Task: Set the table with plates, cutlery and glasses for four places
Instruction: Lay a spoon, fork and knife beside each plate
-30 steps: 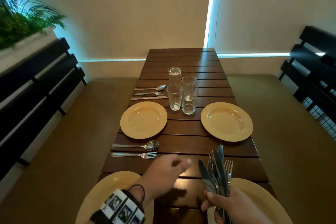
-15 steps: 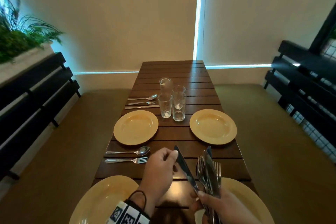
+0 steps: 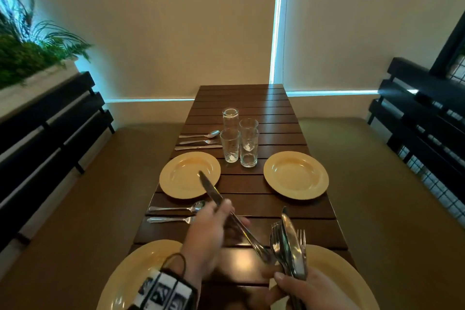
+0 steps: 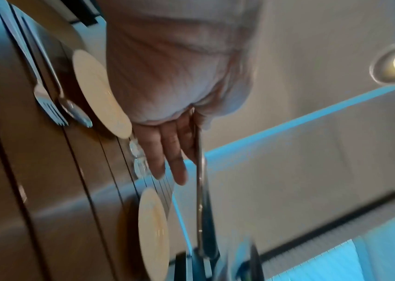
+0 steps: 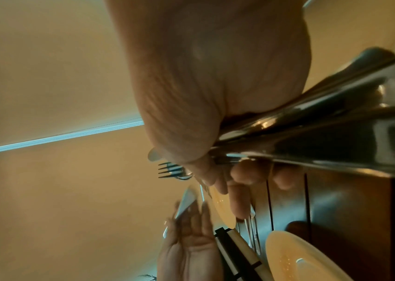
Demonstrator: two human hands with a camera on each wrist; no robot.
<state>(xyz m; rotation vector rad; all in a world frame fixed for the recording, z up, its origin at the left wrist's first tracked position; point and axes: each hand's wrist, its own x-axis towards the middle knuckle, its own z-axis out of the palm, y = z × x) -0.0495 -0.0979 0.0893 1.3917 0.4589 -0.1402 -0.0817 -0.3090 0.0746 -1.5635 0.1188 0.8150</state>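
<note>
Four yellow plates sit on the dark slatted tabletop: a far-left plate, a far-right plate, a near-left plate and a near-right plate, the last two cut off by the bottom edge of the head view.

We note the left hand raised above the tabletop between the two near plates, pinching a table knife by its middle. The blade points up and away over the far-left plate; the handle end slants down toward the right hand. In the left wrist view the remaining fingers lie straight alongside the knife.

The right hand is curled round a bundle of cutlery held upright over the near-right plate. We can make out fork tines and at least one knife blade in it; the exact count cannot be told.

Between the far-left and near-left plates a spoon and a fork lie flat, side by side, handles toward the left edge. Beyond the far-left plate lie another spoon, fork and knife, likewise parallel.

Clear drinking glasses stand clustered at the middle of the tabletop, between and beyond the two far plates; some appear stacked.

Dark slatted benches flank the tabletop, with greenery behind the left one.
</note>
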